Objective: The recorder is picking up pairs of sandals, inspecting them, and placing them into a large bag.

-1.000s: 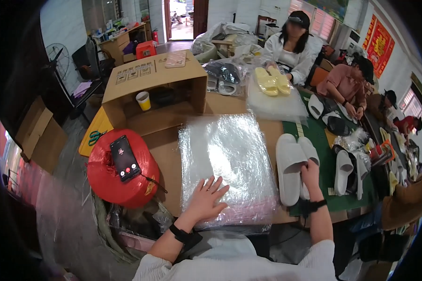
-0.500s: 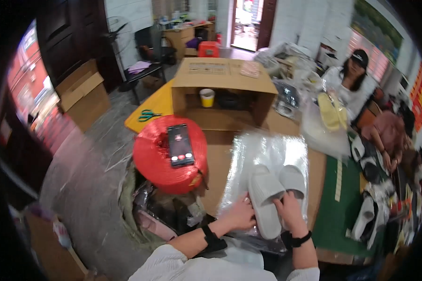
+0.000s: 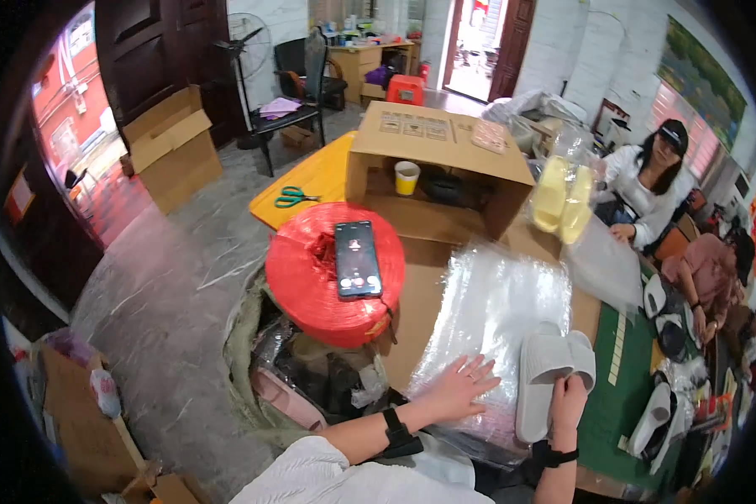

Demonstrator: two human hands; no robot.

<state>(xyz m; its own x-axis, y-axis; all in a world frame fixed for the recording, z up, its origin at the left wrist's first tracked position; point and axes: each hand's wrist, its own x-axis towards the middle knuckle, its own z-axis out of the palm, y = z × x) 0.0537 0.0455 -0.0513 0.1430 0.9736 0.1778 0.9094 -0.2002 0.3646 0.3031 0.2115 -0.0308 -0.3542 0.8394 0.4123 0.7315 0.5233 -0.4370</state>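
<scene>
A pair of pale grey slide slippers [image 3: 541, 395] is at the right edge of a stack of clear plastic bags [image 3: 496, 307]. My right hand [image 3: 569, 403] is closed on the slippers near their straps, and its fingertips are partly hidden. Fingers spread, my left hand [image 3: 462, 389] lies over the lower part of the bags with nothing in it. A black phone [image 3: 358, 265] rests on a big roll of red plastic twine [image 3: 298, 290], left of the bags.
An open cardboard box [image 3: 496, 164] on its side holds a yellow-and-white cup [image 3: 406, 178]. Green scissors [image 3: 292, 197] lie on a yellow board. Across the table, a person [image 3: 647, 181] is beside bagged yellow slippers [image 3: 563, 202]. Several shoes line the right side.
My right hand has carried the grey slippers rightward across the bags. My left hand has come away from the slippers and spread open on the bags. The view has shifted.
</scene>
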